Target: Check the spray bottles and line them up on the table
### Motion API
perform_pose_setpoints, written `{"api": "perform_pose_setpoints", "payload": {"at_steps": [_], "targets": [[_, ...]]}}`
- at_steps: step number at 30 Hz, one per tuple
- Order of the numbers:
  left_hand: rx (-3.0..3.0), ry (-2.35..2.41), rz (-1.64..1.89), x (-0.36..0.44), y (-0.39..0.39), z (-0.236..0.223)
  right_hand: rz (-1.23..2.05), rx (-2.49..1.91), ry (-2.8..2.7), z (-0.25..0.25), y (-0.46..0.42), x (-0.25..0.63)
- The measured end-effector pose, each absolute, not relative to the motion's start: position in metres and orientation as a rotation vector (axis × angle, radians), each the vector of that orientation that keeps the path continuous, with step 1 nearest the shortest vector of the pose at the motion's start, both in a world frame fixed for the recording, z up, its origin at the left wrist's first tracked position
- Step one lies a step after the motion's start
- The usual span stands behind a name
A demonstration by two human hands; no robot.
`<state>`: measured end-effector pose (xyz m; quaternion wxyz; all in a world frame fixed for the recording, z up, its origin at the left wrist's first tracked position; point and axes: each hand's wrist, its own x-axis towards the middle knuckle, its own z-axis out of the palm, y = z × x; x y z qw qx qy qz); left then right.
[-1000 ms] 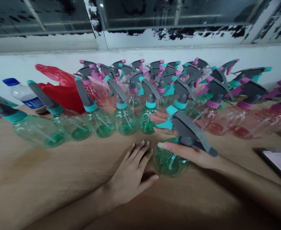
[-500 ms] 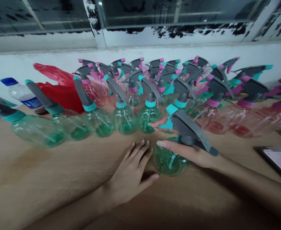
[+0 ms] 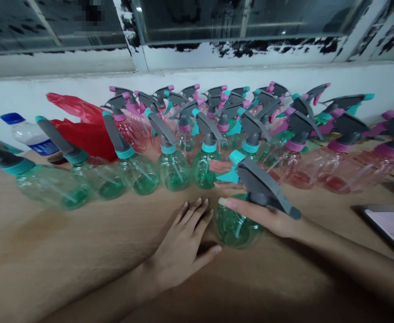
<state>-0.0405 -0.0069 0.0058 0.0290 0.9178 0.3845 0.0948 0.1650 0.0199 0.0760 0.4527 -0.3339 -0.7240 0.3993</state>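
Note:
My right hand [image 3: 273, 220] is wrapped around the upper body of a green spray bottle [image 3: 239, 226] with a grey head and turquoise nozzle and trigger. The thumb lies across the near side; other fingers show behind the trigger, partly hidden. This bottle stands upright on the table, a thin tube inside it. Just left of it, my left hand [image 3: 186, 244] rests palm down on the wood, fingers stretched out, holding nothing. Beyond both hands runs a row of similar green spray bottles [image 3: 175, 172].
Pink spray bottles [image 3: 300, 172] line the right, and several more crowd behind. A red plastic bag [image 3: 82, 134] and a blue-capped bottle [image 3: 35, 139] stand at back left. A flat device with a lit screen [image 3: 391, 229] lies on the wooden table [image 3: 109, 251] at right.
The fingers of my right hand behind the trigger have shifted slightly, spreading a little apart. The bottle and my left hand stay in place; the view has moved slightly.

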Motion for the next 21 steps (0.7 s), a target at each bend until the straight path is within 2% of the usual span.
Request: {"api": "perform_pose_setpoints", "payload": {"at_steps": [21], "targets": [[2.743, 1.176, 0.391, -0.0401, -0.0086, 0.0067, 0.960, -0.876, -1.785, 0.0719, 0.0186, 0.1671]]}}
